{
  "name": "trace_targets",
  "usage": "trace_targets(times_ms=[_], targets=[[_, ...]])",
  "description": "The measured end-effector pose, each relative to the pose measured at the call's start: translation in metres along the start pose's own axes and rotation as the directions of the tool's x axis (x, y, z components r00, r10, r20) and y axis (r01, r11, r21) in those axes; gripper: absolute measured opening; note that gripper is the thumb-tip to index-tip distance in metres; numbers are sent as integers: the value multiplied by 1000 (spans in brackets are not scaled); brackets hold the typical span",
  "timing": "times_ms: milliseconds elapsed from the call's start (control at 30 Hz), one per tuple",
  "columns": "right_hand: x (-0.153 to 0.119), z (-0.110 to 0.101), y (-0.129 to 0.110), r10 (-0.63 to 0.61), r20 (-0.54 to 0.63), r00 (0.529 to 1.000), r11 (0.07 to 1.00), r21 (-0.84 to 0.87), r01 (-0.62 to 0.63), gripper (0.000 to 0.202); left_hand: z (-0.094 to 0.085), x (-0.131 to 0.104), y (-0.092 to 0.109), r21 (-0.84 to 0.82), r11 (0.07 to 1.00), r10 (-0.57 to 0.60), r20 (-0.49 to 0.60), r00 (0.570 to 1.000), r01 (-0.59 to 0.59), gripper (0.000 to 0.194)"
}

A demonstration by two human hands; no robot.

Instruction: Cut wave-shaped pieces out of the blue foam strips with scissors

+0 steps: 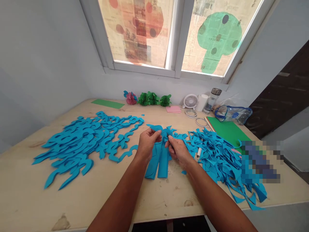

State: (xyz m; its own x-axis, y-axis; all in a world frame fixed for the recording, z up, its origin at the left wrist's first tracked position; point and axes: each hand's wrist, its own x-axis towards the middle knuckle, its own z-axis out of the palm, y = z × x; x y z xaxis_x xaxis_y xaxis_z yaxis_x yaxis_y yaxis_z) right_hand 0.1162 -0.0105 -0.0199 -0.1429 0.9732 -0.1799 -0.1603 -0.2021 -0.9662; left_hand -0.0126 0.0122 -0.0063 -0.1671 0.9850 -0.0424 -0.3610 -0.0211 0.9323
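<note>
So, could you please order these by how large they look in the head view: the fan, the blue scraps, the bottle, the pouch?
Largest to smallest:
1. Blue scraps, taken as one heap
2. Pouch
3. Bottle and fan: too alike to rank

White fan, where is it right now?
In the head view, the white fan stands right of centre at the back of the table, between the green paper ornaments and the white cylinder.
</note>
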Motion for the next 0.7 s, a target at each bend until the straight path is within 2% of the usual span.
trace_targets(times_ms=[133, 300, 700], targets=[[0, 2, 0, -23, 7, 1000, 1000, -20, 23, 50, 1, 0, 0, -127, 989, -84, -20, 996, 81, 20], [4, 3, 5, -81, -49, 996, 997, -11, 80, 53, 6, -4, -3, -313, 921, -229, 46, 972, 232, 22], [8, 3, 12, -197, -101, 975, 980, -27, 195, 55, 19, -14, -6, -421, 863, -299, 22, 954, 280, 23]])
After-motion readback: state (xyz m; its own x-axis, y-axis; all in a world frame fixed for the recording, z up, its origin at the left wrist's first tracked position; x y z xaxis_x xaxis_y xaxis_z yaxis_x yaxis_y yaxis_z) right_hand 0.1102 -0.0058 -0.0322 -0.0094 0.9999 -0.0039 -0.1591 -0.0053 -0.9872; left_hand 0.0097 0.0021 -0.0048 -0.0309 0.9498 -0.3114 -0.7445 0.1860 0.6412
